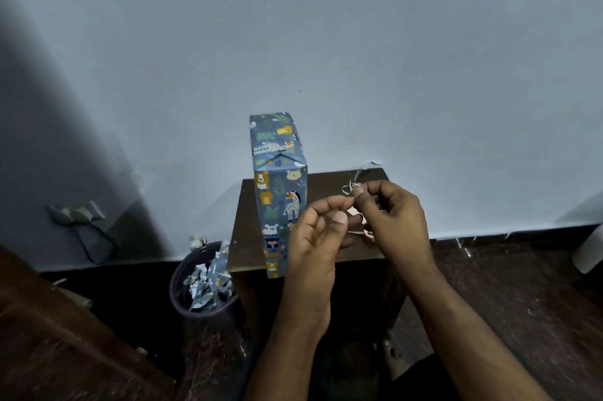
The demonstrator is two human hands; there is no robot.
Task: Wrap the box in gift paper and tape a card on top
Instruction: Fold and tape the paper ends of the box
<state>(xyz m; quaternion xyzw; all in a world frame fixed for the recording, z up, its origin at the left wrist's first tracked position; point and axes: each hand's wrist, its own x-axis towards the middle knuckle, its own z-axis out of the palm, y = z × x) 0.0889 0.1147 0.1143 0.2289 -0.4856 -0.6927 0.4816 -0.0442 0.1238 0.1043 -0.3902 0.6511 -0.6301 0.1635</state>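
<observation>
The box, wrapped in blue paper with animal prints, stands upright on a small dark table. Just right of it, both hands are raised over the table. My right hand pinches a thin curled strip of tape between thumb and forefinger. My left hand has its fingers curled, and its fingertips meet the strip's lower end beside the right thumb. A pale card shows between and under the hands, mostly hidden.
A dark round bin full of paper scraps stands on the floor left of the table. A blue-grey wall rises right behind the table. A dark wooden edge fills the lower left. My bare foot is under the table's front.
</observation>
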